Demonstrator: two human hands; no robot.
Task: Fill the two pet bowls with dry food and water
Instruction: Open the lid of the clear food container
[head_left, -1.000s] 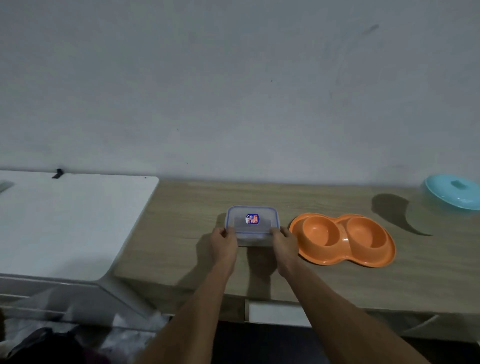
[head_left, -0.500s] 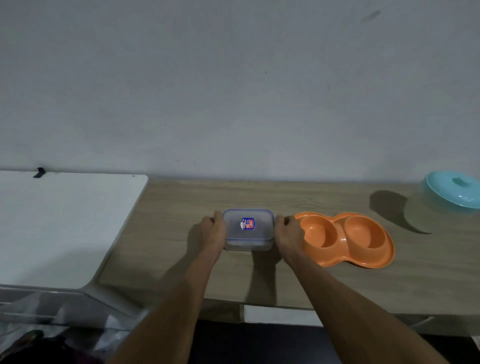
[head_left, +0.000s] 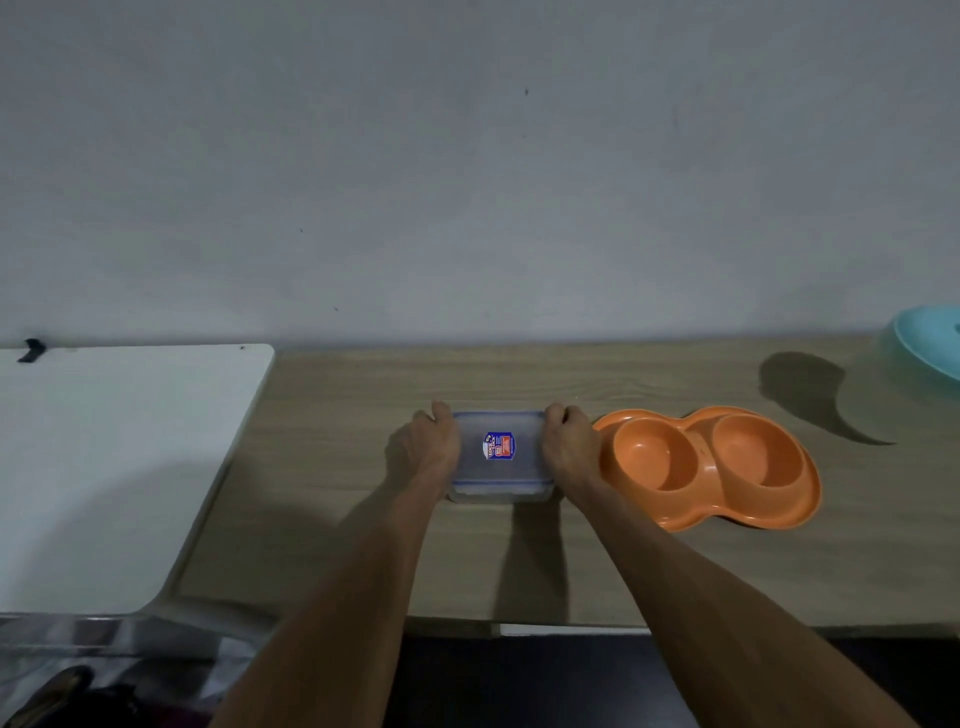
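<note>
A clear plastic food container with a blue-rimmed lid and a small label sits on the wooden table. My left hand grips its left side and my right hand grips its right side. Just to the right of it lies an orange double pet bowl; both of its cups look empty. My right hand nearly touches the bowl's left rim.
A teal lidded vessel stands at the far right edge of the table, casting a long shadow. A white surface adjoins the table on the left. A grey wall rises behind. Dark clutter lies on the floor at lower left.
Both hands shifted from the container's near corners to its left and right sides. The container stayed on the table beside the orange bowl.
</note>
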